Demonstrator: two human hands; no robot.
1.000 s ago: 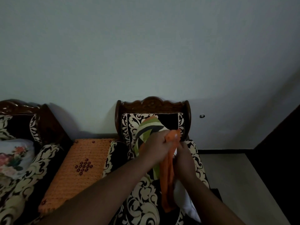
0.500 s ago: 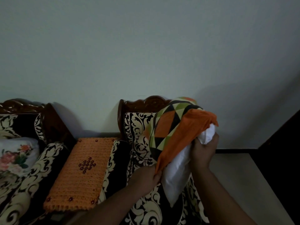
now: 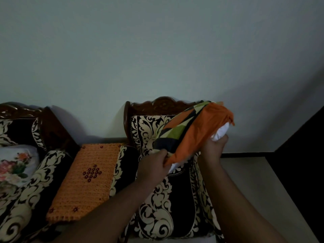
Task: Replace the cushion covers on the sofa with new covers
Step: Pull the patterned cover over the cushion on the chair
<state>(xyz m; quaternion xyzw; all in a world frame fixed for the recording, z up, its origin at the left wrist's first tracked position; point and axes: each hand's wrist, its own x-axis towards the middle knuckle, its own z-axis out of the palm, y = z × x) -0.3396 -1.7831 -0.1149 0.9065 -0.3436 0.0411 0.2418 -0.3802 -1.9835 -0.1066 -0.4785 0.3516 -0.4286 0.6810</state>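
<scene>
I hold a cushion above the black-and-cream patterned armchair (image 3: 157,213). Its cover (image 3: 196,130) is orange on one face and has green, black and orange triangles on the other. The white inner cushion (image 3: 220,133) sticks out at the cover's upper right end, and a bit of white shows at the lower edge. My left hand (image 3: 154,165) pinches the lower edge of the cover. My right hand (image 3: 213,148) grips the white cushion from below, at the right end.
An orange crocheted mat (image 3: 87,178) lies on a small table between the armchair and a matching sofa (image 3: 26,190) at left. A floral cushion (image 3: 14,165) rests on that sofa. Pale floor and a dark edge lie to the right.
The cushion has been raised and tilted so that it lies more level, its open end higher at the right. My left hand has slid along the cover's lower edge.
</scene>
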